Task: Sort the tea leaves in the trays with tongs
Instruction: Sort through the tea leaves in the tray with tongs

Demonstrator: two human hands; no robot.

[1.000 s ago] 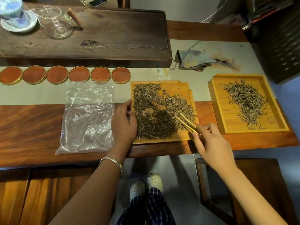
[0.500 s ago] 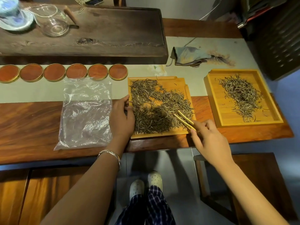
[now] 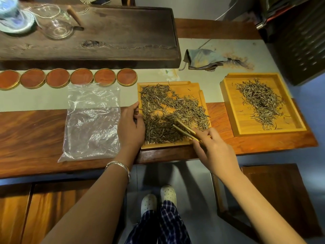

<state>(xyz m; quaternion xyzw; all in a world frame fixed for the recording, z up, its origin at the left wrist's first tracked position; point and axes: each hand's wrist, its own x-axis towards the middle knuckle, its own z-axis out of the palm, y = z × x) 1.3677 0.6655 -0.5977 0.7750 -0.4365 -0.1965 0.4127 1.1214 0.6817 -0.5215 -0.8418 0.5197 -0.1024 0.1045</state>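
Centrally, right hand (image 3: 216,152) fingers (image 3: 204,132) pinching tongs (image 3: 184,130), tips in tea leaves (image 3: 167,106), left hand (image 3: 131,127) gripping tray (image 3: 186,84) edge

We are counting two wooden trays, the middle tray (image 3: 175,84) and the right tray (image 3: 253,75), each holding one pile of tea leaves (image 3: 167,110). We are also seeing one pair of tongs (image 3: 184,129), six round coasters (image 3: 81,78) in one row, one plastic bag (image 3: 91,120), one crumpled cloth (image 3: 204,58), one glass pitcher (image 3: 58,23), one bracelet (image 3: 119,166) and two white shoes (image 3: 148,203).
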